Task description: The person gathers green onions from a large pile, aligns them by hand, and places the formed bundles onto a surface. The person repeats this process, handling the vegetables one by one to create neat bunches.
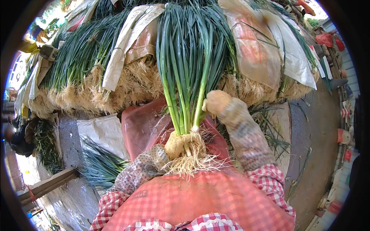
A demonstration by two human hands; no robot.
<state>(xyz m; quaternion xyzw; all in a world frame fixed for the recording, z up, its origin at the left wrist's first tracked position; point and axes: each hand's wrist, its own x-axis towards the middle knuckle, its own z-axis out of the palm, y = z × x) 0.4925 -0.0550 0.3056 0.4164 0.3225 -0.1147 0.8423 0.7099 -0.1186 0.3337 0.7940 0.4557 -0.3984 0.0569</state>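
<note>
My left hand, in a soiled pale glove, grips a bunch of green onions just above the roots. The bunch's long leaves reach away from me over the pile. Its pale stringy roots hang over my lap. My right hand, gloved too and slightly blurred, is curled against the right side of the thick outermost stalk. Its fingertips are partly hidden, so whether it holds a leaf there is unclear. A red apron covers my front.
A long pile of green onions lies ahead, roots towards me, partly under woven plastic sacks. More onions lie low at left, near a wooden beam. Loose leaves litter the right. Another person is at far left.
</note>
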